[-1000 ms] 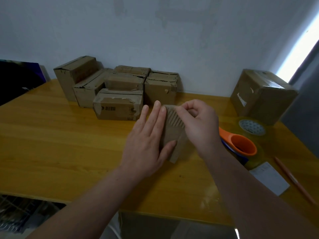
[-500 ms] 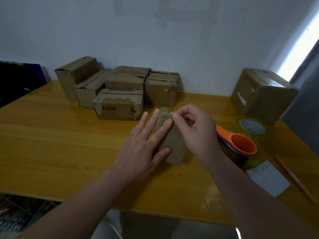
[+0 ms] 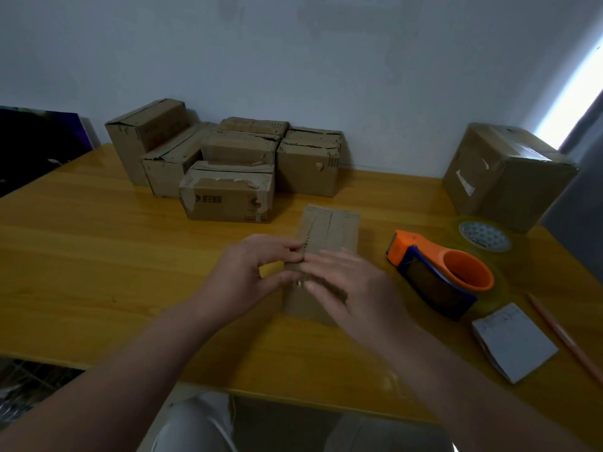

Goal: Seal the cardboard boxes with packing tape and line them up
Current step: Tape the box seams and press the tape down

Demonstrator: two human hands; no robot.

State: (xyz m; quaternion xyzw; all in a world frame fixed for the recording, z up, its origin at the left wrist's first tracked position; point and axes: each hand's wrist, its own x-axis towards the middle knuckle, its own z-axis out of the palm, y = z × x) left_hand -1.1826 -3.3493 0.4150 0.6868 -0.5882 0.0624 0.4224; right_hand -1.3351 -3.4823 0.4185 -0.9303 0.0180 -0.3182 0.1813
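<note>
Front box print: we are seeing dark print, a logo and a short row of characters, on the near face of the front box, too blurred to read.
Large box sticker: we are making out a white sticker on the large box, its text illegible.
Pad: we are finding only faint lines on the white pad.

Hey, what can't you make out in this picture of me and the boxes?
Head view:
- small box: its near half is hidden under the left hand and right hand, so I can't tell whether the seam is taped.
- right hand: motion-blurred, grip unclear.
- front box: the print is too small to read.
- pencil: cut off by the right edge.
</note>
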